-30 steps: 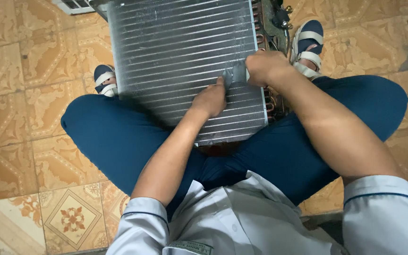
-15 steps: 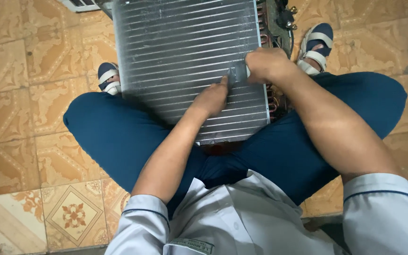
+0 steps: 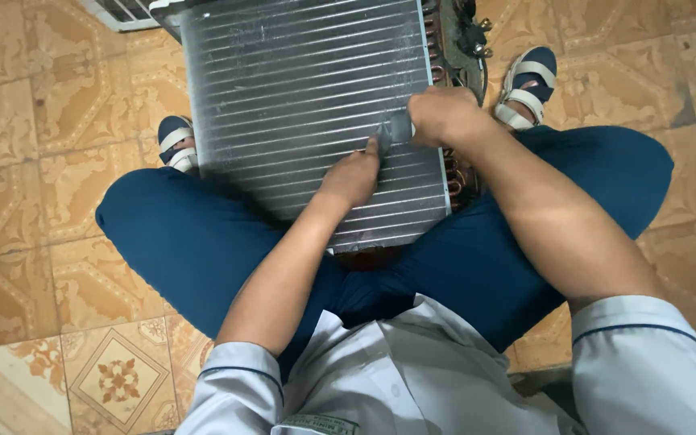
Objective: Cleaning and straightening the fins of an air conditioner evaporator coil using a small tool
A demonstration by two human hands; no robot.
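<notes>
Here, head view, the only one I have. I take the finned condenser coil (image 3: 308, 113) as landmark: a grey metal slab of horizontal fin rows, propped between the knees, its near edge against the lap and its far edge running out of the top of the frame. Its long axis runs away from the body; the fin rows lie crosswise to it.

My left hand (image 3: 354, 176) rests on the coil face toward its near right part, fingers curled, fingertips touching a small grey pad-like tool (image 3: 395, 129). I cannot tell whether the left hand grips anything of its own.

My right hand (image 3: 443, 114) sits at the coil's right edge, closed in a fist around that tool, which presses flat on the fins. The two hands are just beside each other with the tool between them; the right is the nearer to it, holding it.

Right of the coil's edge: copper tube bends (image 3: 453, 173) and a dark valve cluster (image 3: 467, 32). Sandalled feet flank the coil, left foot (image 3: 176, 141), right foot (image 3: 528, 84), on a patterned tile floor (image 3: 34, 161).

No containers in view.
</notes>
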